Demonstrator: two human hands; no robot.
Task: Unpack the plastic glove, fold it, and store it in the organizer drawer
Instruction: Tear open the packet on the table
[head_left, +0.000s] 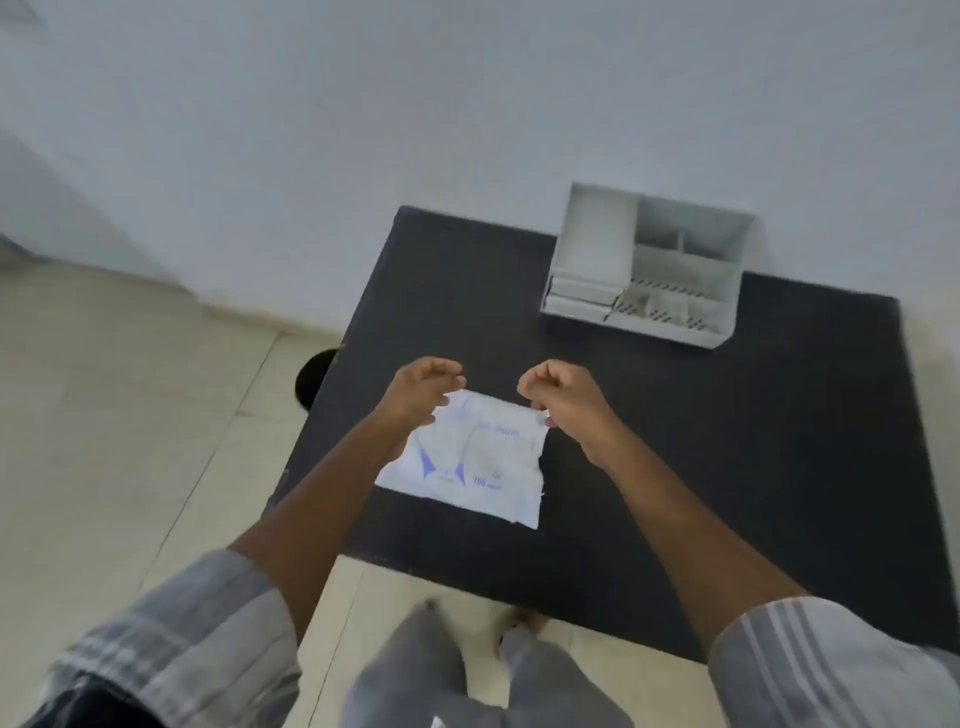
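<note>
Left hand (423, 392): fingers curling loosely at the far left corner of the glove packet (470, 457); whether they are gripping it cannot be told.
Glove packet: lying flat on the dark worktop (727, 441), between the two hands; thin white plastic, blue print, roughly square.
Right hand (566, 397): fingers closing in a pinch on the packet's far right corner.
Organizer (649, 265): sitting at the worktop's far edge, well apart; white plastic, boxy, divided into compartments.

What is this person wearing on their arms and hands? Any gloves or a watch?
No gloves, watch or rings show: the left hand and right hand are bare, as are both forearms. The grey left sleeve with faint pale stripes and the grey right sleeve with lighter stripes are pushed up near the elbows.
</note>
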